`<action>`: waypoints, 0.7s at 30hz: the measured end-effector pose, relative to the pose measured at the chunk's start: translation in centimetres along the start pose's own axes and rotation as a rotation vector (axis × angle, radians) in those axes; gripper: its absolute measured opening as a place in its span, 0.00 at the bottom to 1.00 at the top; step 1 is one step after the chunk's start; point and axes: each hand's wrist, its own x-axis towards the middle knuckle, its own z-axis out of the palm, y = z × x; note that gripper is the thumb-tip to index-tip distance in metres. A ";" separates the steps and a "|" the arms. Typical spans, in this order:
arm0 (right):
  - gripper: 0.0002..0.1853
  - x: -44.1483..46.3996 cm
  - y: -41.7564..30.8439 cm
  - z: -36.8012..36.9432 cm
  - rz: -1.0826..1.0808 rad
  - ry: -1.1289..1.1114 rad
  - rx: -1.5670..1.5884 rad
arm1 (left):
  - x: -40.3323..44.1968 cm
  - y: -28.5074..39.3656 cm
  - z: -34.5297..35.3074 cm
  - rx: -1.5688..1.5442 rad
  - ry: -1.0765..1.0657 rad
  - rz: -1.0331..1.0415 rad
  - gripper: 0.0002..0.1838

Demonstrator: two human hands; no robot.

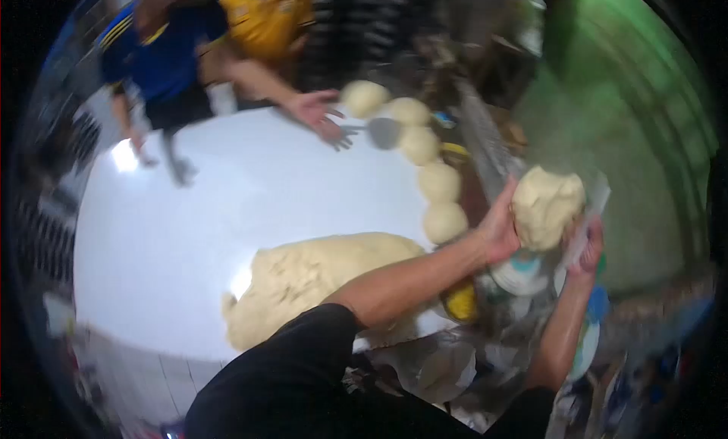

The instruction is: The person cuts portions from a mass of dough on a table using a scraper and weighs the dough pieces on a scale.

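A rough lump of pale dough [547, 208] is held up off the right end of the white table. My left hand [500, 225] supports it from the left side, fingers curved against it. On the other side, my right hand [588, 248] grips a flat, translucent dough scraper [595, 208], close against the lump; blur hides exactly how the fingers sit. A large slab of dough [326, 268] lies on the near part of the white table [250, 181], partly behind my left arm. Several round dough balls [440, 183] form a curved row along the table's right edge.
Across the table, a person in a blue shirt [171, 52] reaches an open hand [315, 113] toward the far dough balls. Another person wears yellow [265, 18]. Below my hands are a round dish [519, 276] and a yellow container [459, 301]. Green floor [629, 136] spreads rightward.
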 end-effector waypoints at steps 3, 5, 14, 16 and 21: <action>0.24 -2.5 5.3 9.6 0.094 -0.469 0.415 | -8.5 4.2 -0.9 -0.174 0.078 0.168 0.42; 0.25 -5.3 10.9 13.0 0.330 -0.574 0.625 | -17.7 9.2 -1.6 -0.141 0.088 0.326 0.40; 0.22 -22.4 31.3 31.2 0.559 -0.565 -0.473 | -61.2 28.1 -2.2 1.789 1.881 0.743 0.51; 0.19 -24.7 35.1 35.5 0.299 -0.697 -0.807 | -62.5 24.1 -2.0 1.480 1.812 -0.092 0.50; 0.10 -28.9 44.1 42.4 -0.066 -0.795 -1.312 | -62.1 14.0 -8.5 1.951 1.550 -0.063 0.39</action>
